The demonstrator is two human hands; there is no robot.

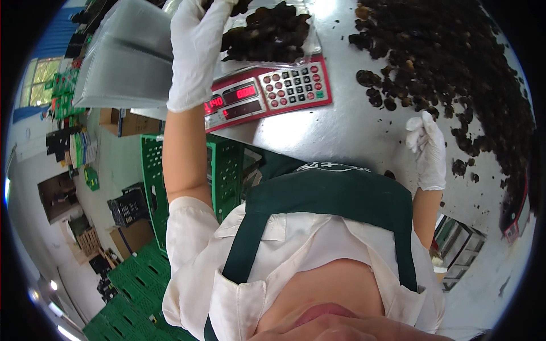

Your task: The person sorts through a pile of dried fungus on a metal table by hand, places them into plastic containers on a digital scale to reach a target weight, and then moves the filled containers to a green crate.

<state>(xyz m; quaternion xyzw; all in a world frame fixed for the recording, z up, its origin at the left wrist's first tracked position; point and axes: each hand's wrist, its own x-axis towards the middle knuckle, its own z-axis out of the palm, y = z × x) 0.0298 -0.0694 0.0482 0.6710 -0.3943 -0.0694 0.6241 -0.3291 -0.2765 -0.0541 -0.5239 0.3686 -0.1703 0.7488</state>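
Observation:
My left hand [192, 54], in a white glove, is raised at the top, its fingers closed on dark, leafy pieces resembling wood ear fungus [239, 7]. Just right of it, a clear tray [311, 48] holding a dark heap [267, 37] sits on a red-and-silver digital scale [290, 85], its display lit. My right hand [425, 142], also gloved, is low over the steel table [347, 131], fingers curled in at the near edge of a broad spread of the same dark pieces [455, 45]. Whatever those fingers might hold is hidden.
A stack of clear plastic trays [116, 57] stands left of the scale. Green crates [222, 176] are below the table's edge, with more [131, 284] lower left. Cardboard boxes [122, 122] and black crates [128, 207] are on the left. A red-edged device [512, 227] lies at far right.

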